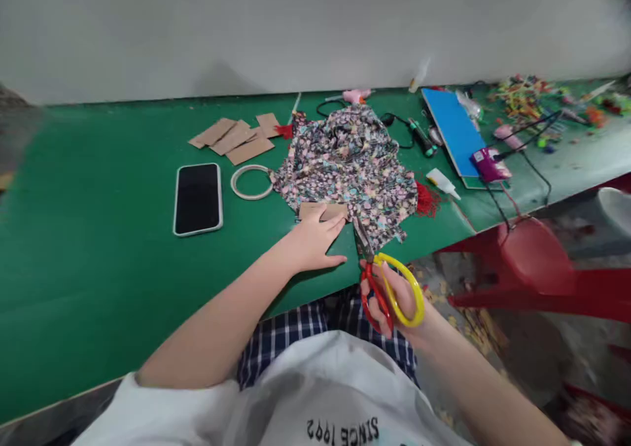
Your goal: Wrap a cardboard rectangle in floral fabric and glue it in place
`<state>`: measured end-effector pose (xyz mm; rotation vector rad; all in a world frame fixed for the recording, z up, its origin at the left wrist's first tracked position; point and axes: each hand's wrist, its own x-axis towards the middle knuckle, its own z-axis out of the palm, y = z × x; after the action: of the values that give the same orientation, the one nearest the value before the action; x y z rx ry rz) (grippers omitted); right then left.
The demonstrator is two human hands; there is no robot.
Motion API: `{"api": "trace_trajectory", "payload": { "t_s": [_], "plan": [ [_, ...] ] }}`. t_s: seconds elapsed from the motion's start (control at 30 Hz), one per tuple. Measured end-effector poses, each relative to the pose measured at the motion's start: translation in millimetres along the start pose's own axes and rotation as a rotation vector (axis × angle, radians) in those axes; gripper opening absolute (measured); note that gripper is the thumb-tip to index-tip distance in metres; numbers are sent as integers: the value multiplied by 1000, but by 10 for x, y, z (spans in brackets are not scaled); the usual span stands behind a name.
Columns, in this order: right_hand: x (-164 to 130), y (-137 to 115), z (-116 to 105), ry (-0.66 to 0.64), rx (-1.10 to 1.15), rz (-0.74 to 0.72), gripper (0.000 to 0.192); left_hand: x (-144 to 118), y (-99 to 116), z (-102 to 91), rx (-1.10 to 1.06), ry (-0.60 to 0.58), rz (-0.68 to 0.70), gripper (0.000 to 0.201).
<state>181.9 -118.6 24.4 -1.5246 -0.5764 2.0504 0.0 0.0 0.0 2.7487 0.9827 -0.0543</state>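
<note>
My left hand (318,241) lies flat with its fingers spread, pressing on a strip of brown cardboard (308,211). Under the strip is the near edge of a crumpled floral cloth (348,163). My right hand (400,295) grips scissors (398,262) with one red and one yellow handle loop. Their blades are at the cloth's near edge, just right of the cardboard; I cannot tell how far the blades are apart. Left of the cloth lie several cardboard pieces (234,137) and a ring-shaped roll of tape (251,196).
A phone (198,200) rests on the green table (98,236). Rightward are red threads (427,200), a white glue tube (444,183), a blue board (453,131), a pink glue gun (355,96), corded tools and colourful scraps (522,98). A red stool (537,255) stands beside the table.
</note>
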Motion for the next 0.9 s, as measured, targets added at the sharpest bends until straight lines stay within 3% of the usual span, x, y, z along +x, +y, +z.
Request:
{"api": "trace_trajectory", "payload": {
  "t_s": [0.4, 0.63, 0.9],
  "plan": [
    [43, 26, 23, -6, 27, -66, 47, -5, 19, 32, -12, 23, -9, 86],
    [-40, -43, 97, 80, 177, -172, 26, -13, 16, 47, -9, 45, -5, 86],
    [-22, -52, 147, 94, 203, -199, 22, -10, 25, 29, 3, 50, -1, 86]
  ]
}}
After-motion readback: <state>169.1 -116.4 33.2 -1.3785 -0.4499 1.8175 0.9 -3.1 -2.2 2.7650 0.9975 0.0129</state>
